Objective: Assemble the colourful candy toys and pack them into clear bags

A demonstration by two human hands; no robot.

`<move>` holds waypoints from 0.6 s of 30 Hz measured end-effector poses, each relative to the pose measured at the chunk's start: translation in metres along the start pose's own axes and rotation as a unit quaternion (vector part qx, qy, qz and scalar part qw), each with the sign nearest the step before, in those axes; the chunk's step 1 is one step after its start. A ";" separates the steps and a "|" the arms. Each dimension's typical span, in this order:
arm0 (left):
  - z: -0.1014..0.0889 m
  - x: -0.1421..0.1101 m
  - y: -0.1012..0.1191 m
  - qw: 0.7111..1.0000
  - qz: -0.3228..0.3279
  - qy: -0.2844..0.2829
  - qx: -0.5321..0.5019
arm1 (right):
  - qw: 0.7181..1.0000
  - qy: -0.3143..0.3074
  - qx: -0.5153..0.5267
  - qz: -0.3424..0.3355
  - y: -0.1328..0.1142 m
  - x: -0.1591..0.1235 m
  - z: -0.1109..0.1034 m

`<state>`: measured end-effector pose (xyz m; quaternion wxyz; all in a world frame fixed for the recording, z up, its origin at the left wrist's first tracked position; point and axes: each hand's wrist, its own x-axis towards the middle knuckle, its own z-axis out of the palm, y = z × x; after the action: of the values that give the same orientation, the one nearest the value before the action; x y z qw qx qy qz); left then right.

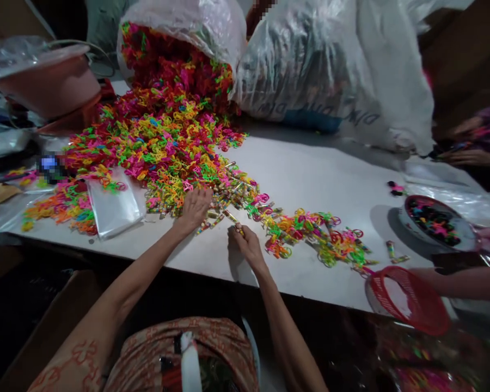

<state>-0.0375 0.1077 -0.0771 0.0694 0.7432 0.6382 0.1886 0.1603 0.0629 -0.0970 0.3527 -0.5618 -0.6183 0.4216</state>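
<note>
A big heap of small neon plastic pieces (163,136), pink, orange, green and yellow, spills from a clear bag (188,27) across the white table (310,179). My left hand (195,208) lies flat with fingers spread on the near edge of the heap, among small striped stick-like pieces (222,204). My right hand (247,243) rests on the table just right of it, fingers curled in a pinch on one small striped piece. A trail of coloured pieces (310,234) runs off to the right.
A red mesh basket (408,299) sits at the table's right edge beside another person's forearm (469,283). A bowl of dark pieces (435,223), a flat clear packet (114,204), a pink tub (49,81) and a large white sack (330,71) stand around. Other hands (465,147) work far right.
</note>
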 end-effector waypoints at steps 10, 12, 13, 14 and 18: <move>-0.019 0.012 -0.009 0.998 0.015 0.057 0.005 | 0.996 0.058 -0.064 0.006 0.001 0.012 -0.003; -0.027 0.010 -0.010 0.991 -0.021 0.115 -0.061 | 0.996 0.062 0.059 0.027 0.000 0.012 -0.004; -0.030 0.008 -0.011 0.983 -0.046 0.146 -0.105 | 0.991 0.055 0.114 0.041 -0.002 0.012 -0.004; -0.033 0.006 -0.012 0.969 -0.070 0.176 -0.156 | 0.985 0.045 0.160 0.056 -0.005 0.011 -0.005; -0.041 -0.003 -0.014 0.862 -0.169 0.281 -0.387 | 0.956 0.010 0.277 0.099 -0.027 0.009 -0.001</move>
<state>-0.0664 0.1012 -0.0447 0.1998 0.4524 0.6223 0.6068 0.1493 0.0712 -0.0720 0.4572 -0.5042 -0.4152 0.6037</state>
